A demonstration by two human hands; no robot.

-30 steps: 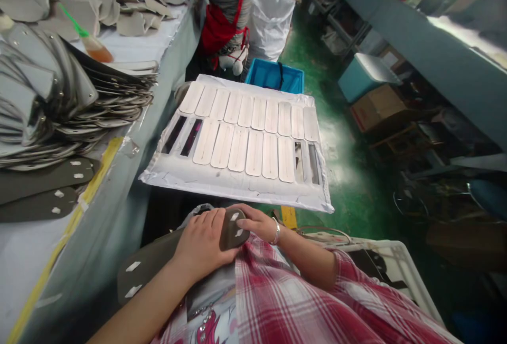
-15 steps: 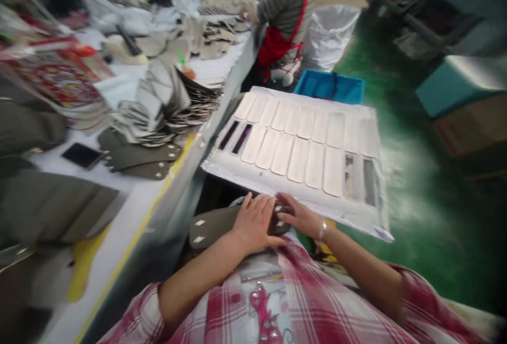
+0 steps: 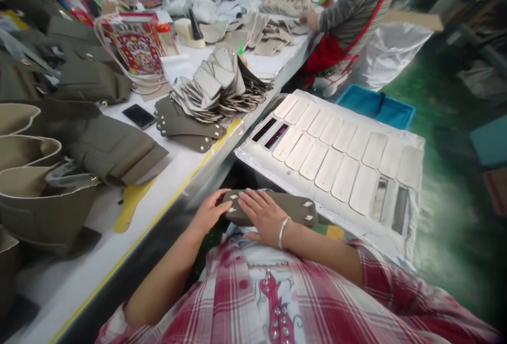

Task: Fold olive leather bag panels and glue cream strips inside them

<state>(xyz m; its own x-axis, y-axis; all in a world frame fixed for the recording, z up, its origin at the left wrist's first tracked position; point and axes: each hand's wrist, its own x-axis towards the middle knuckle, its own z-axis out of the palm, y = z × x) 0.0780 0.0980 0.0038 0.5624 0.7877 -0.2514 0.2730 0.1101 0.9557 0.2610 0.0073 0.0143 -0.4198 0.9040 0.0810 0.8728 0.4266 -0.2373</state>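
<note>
A long dark olive piece (image 3: 291,207) with small white diamond marks at both ends lies across my lap. At its left end my left hand (image 3: 209,211) grips the edge, thumb near the marks and fingers behind. My right hand (image 3: 264,215), with a bracelet on its wrist, lies flat on the piece with its fingers stretched toward that end. Just beyond, a white board (image 3: 253,155) holds two rows of pale rounded strips (image 3: 322,162). What lies beneath the olive piece is hidden.
On the white table (image 3: 130,249) at left are olive bag parts (image 3: 114,146), a phone (image 3: 138,115), a pile of grey pieces (image 3: 216,80) and a red patterned bag (image 3: 134,46). A blue crate (image 3: 376,105) and a person in a red apron (image 3: 328,54) are beyond the board.
The view has swung left. My left hand has moved from the middle of the olive piece to its left end; my right hand has moved from the right end onto its top.
</note>
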